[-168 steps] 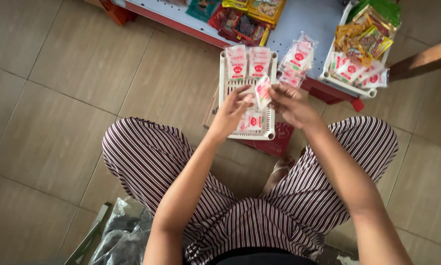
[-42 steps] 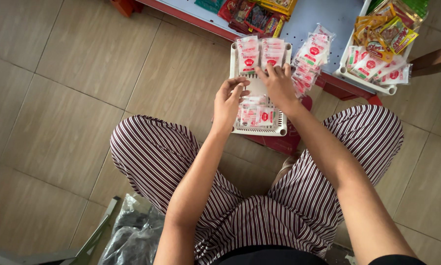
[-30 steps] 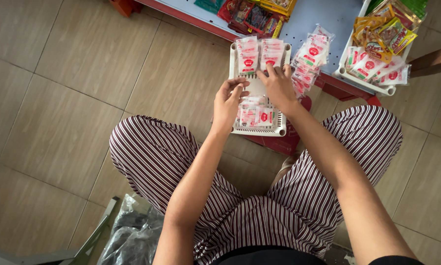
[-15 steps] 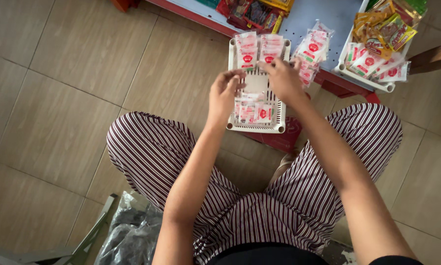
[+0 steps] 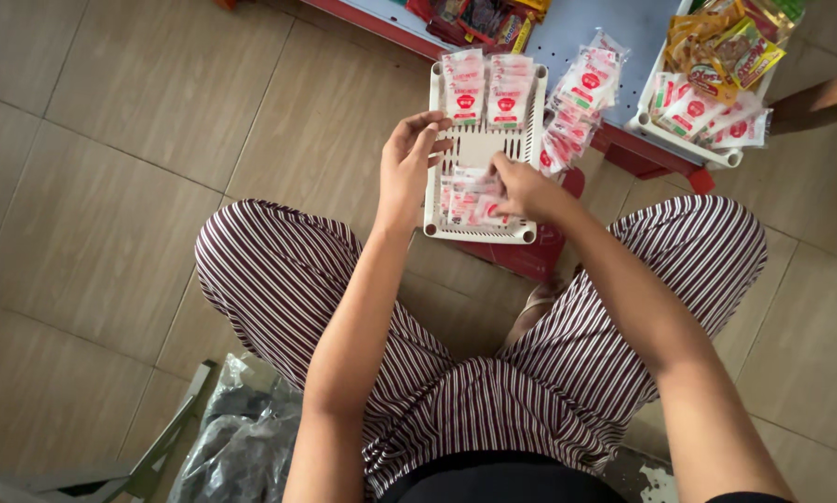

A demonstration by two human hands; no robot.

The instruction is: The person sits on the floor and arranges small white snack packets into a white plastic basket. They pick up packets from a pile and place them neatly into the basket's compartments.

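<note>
Best done gently: right hand (image 5: 521,186) pinching sachets (image 5: 470,197) at the tray's (image 5: 434,140) six o'clock end, left hand (image 5: 407,166) open, steadying its nine o'clock rim, rows squared.

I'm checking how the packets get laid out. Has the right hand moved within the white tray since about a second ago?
Yes. The right hand has come down from the packets at the white tray's far end to those at its near end.

The slotted tray (image 5: 434,140) was cream-white, its small packets (image 5: 486,88) clear with red-and-white print, the trousers (image 5: 288,279) maroon-and-white striped, the floor tiles (image 5: 111,112) beige, the shelf (image 5: 614,28) pale blue edged red.
</note>
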